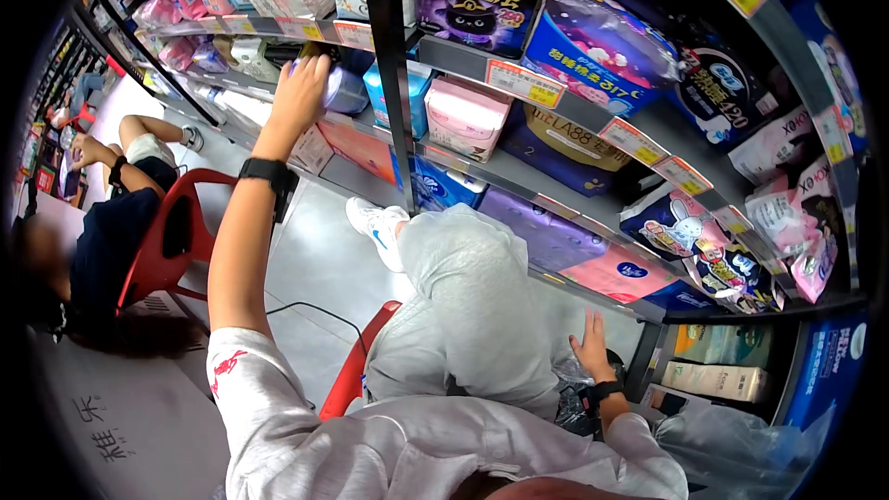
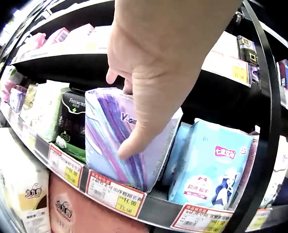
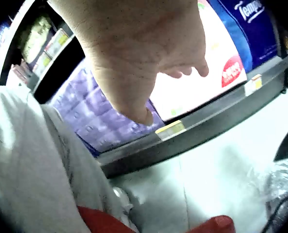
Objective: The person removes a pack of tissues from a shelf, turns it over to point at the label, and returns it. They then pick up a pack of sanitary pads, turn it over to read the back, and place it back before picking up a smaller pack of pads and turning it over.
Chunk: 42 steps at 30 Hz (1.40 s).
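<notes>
My left hand (image 1: 299, 97) reaches to the middle shelf at the upper left of the head view and grips a lavender pack of sanitary pads (image 2: 102, 138). In the left wrist view, the thumb lies across its streaked purple-and-blue front, while the other fingers go over its top and are partly hidden. The pack stands upright at the shelf's front edge, between a black pack (image 2: 73, 119) and a light blue pack (image 2: 209, 162). My right hand (image 1: 594, 350) is beside my right leg with its fingers extended, holding nothing, in front of the low shelf.
Price tags (image 2: 115, 194) line the shelf edge. A black upright post (image 1: 387, 65) divides the shelving. More packs fill the shelves to the right, including a pink one (image 1: 466, 116). A person sits on a red chair (image 1: 176, 236) at the left. Clear plastic (image 1: 741, 444) lies at the lower right.
</notes>
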Available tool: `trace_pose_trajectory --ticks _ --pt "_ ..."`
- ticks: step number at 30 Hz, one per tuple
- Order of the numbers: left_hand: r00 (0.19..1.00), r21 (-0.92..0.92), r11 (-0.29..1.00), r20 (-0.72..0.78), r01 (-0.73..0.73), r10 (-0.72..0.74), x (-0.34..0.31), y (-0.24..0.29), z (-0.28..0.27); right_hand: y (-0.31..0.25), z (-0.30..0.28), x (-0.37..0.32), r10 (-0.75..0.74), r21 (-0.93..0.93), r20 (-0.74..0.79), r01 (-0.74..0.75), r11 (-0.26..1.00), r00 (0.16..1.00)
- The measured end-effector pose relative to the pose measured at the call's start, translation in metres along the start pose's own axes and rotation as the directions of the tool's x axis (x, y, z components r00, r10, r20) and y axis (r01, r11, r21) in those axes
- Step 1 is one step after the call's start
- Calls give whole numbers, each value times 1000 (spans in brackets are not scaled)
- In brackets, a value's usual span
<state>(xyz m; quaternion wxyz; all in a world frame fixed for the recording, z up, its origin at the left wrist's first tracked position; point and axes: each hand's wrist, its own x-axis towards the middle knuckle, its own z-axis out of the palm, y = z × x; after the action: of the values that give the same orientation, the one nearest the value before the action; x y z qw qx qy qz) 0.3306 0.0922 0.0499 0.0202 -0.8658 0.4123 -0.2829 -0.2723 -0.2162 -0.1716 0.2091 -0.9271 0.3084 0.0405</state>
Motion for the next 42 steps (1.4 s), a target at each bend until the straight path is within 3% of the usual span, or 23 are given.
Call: trace_pose_trajectory --ticks 2,4,6,10,11,13,16,21,22,24,25,26,28,30,31,32,34,35,37,38,39,40,42 --pt "993 -59 997 109 47 -41 -10 6 -34 -11 -4 9 -55 48 46 53 997 997" --pt "984 -252 955 -38 158 -173 -26 11 -43 -36 -33 23 -170 46 200 164 985 965" --pt "896 -479 835 -190 273 -402 -43 13 -22 -68 -62 34 -284 101 117 274 957 951" --pt "691 -857 273 125 437 -712 -84 15 25 -157 -128 45 -441 255 19 422 870 897" --pt "647 -925 6 260 379 -716 -93 21 39 -179 -138 44 -485 293 -50 477 829 873" --pt "624 -791 -594 540 146 -565 -104 49 6 -220 -158 38 -573 292 -96 573 766 814" --pt "684 -560 -828 603 -3 -410 -120 67 -10 -272 -181 21 -702 295 -153 710 640 696" --pt "847 -516 -855 435 -46 -308 -131 105 -109 -312 -207 -11 -748 347 -353 821 453 562" --pt "884 -562 -826 361 -49 -298 -132 116 -131 -319 -214 -18 -706 524 -363 760 384 608" --pt "937 -698 -716 258 14 -234 -140 141 -193 -331 -223 -40 -670 576 -408 744 338 620" --pt "962 -759 -651 164 -17 -217 -144 151 -211 -338 -222 -48 -663 551 -501 796 252 557" --pt "978 -812 -579 54 -75 -202 -153 159 -230 -343 -230 -62 -662 257 -574 874 413 482" --pt "977 -828 -545 -18 -133 -210 -191 185 -278 -373 -216 -115 -415 10 -882 889 457 223" --pt "985 -954 -279 -67 -110 -158 -231 180 -286 -344 -245 -144 -742 31 -594 931 364 309" --pt "966 -907 -350 -180 -236 -183 -250 189 -280 -348 -250 -163 -713 -21 -656 938 346 248" --pt "935 -837 -420 -292 -352 -203 -265 201 -279 -336 -248 -186 -703 -98 -604 841 533 375" --pt "941 -901 -273 -312 -336 -127 -269 217 -311 -339 -239 -195 -696 36 -671 949 313 255" --pt "939 -896 -280 -319 -344 -131 -273 218 -315 -339 -229 -203 -701 27 -667 948 318 254" --pt "993 -939 -325 -89 -111 -83 -278 214 -318 -341 -214 -209 -626 210 -678 918 336 385" --pt "990 -935 -330 -102 -128 -94 -274 212 -321 -337 -213 -203 -658 87 -688 935 343 305" --pt "975 -931 -303 -169 -205 -141 -268 209 -321 -338 -210 -197 -599 206 -735 946 250 318" --pt "959 -924 -282 -209 -258 -190 -269 209 -320 -340 -205 -196 -537 338 -760 928 155 366" --pt "953 -863 -421 -194 -279 -234 -267 209 -318 -335 -211 -202 -566 369 -686 889 271 458"
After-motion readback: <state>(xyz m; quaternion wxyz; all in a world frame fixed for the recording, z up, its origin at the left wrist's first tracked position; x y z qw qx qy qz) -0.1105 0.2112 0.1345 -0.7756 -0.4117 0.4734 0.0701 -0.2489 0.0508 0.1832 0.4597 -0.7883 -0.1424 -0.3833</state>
